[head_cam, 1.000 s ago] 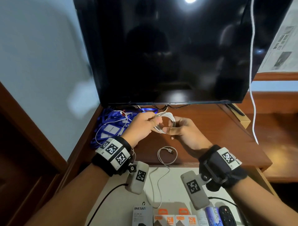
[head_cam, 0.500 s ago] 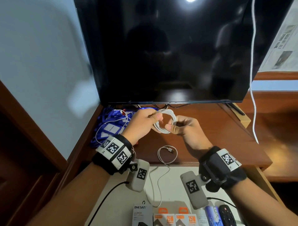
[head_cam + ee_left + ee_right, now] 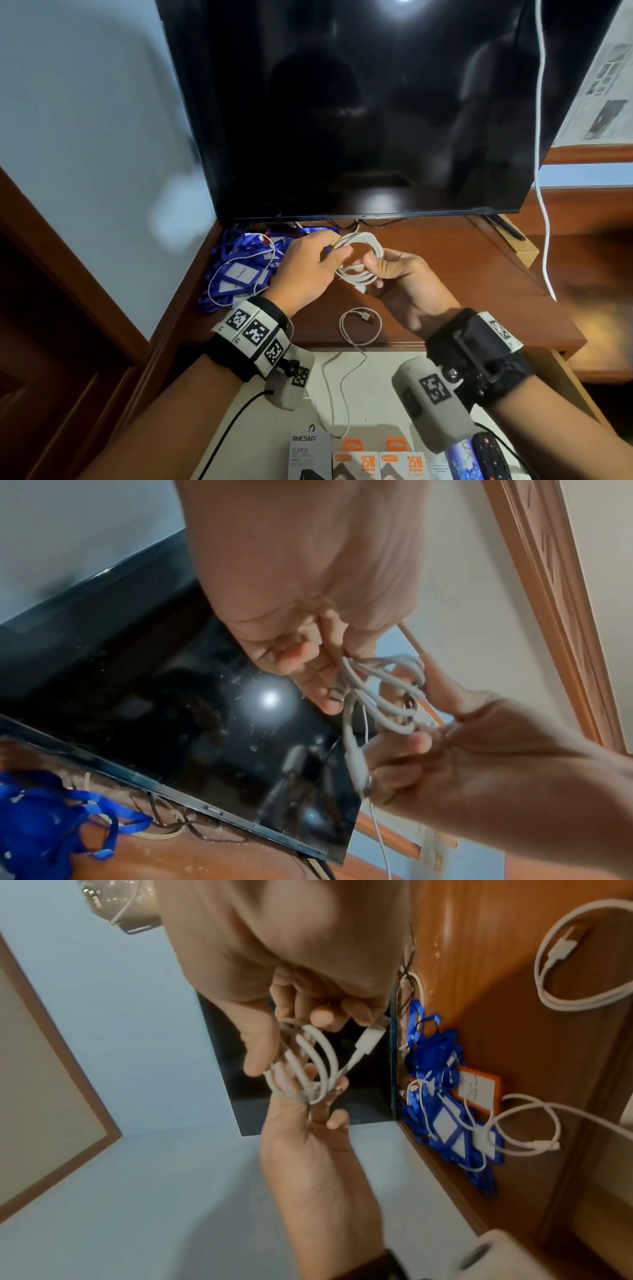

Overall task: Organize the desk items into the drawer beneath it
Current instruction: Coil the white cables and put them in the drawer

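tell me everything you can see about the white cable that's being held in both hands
The white cable is a thin, smooth, plastic-looking charging lead wound into a small coil of several loops. It is held up above the wooden desk, in front of the dark screen's lower edge. The left hand pinches the coil's left side; the right hand grips its right side and a white connector end, which sticks out from the loops.

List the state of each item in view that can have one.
White coiled cable: looped, held above the desk by both hands.
Left hand: pinching the coil.
Right hand: pinching the coil.
Second white cable: loosely looped on the desk.
Black flat screen: off.
White-lined drawer: open.
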